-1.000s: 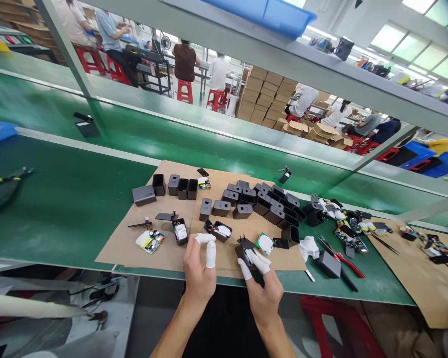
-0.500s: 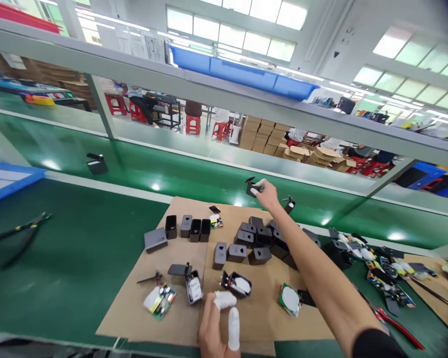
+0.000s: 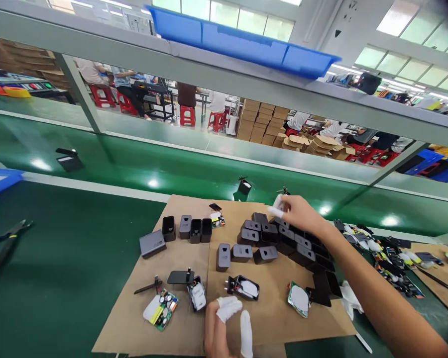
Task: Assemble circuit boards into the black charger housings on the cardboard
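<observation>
My left hand [image 3: 227, 325], white covers on its fingertips, rests at the front of the cardboard, thumb and fingers apart, holding nothing. Just beyond it lies an open black charger case [image 3: 246, 288] with a white pad inside and a plug end on its left. My right hand [image 3: 302, 215] hovers over the back of a group of black charger cases [image 3: 267, 253], fingers apart and with nothing visible in them. On the green surface behind, a small open black case [image 3: 245, 186] stands alone. Another open case [image 3: 197, 294] with white filling is left of my left hand.
Bare circuit boards [image 3: 160, 311] lie at the left front, and a green-edged board [image 3: 299, 299] at the right. Pliers [image 3: 9, 243] are at far left. A pile of loose parts [image 3: 381, 253] sits at right. A blue tray [image 3: 242, 42] rests on the shelf overhead.
My right hand has let go of the small black case on the green surface behind and drawn back to the right, over the cases. The view has shifted; my left hand stays near the front.
</observation>
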The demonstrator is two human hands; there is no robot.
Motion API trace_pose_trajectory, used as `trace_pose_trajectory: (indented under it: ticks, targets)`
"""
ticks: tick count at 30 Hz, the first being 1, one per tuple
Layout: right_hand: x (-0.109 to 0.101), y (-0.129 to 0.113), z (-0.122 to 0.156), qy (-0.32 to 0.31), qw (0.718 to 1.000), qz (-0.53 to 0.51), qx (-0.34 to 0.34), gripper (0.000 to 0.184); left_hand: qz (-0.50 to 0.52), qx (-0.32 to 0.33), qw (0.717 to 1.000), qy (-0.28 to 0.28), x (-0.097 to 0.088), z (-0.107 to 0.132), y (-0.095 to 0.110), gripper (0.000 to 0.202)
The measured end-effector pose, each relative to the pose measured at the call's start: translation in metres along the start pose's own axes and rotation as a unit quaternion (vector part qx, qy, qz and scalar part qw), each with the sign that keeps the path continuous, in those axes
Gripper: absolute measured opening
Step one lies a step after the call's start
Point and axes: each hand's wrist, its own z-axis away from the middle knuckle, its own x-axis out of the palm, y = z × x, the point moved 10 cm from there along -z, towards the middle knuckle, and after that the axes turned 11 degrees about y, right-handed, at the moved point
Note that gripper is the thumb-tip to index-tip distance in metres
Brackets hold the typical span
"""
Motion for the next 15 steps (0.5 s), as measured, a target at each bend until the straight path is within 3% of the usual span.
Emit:
trace_pose_trajectory:
  ticks: [1,5,8,11,13,15]
  targets:
    - [0.0,-0.014,0.029,-0.015,1.0,-0.008,-0.017,0.03,-0.013,-0.004,1.0,-0.003,0.001,0.0,-0.001,0.007]
    - [0.019,-0.074,0.141,-0.055,0.994,-0.072,-0.061,0.017,-0.089,-0.002,0.995,-0.042,0.011,0.002,-0.003,0.044]
    - [0.036,-0.099,0.2,-0.058,0.987,-0.128,-0.074,0.038,-0.119,-0.011,0.991,-0.066,0.017,0.005,-0.007,0.056]
    - [0.029,-0.08,0.232,0.043,0.994,-0.1,-0.02,0.039,-0.122,-0.026,0.989,-0.086,0.024,0.006,-0.013,0.053]
    - [0.016,-0.053,0.248,0.126,0.991,-0.016,0.033,0.036,-0.109,-0.026,0.99,-0.09,0.026,0.005,-0.012,0.048]
    - [0.01,-0.034,0.257,0.155,0.983,0.081,0.052,0.038,-0.102,-0.02,0.991,-0.088,0.026,0.002,-0.01,0.05]
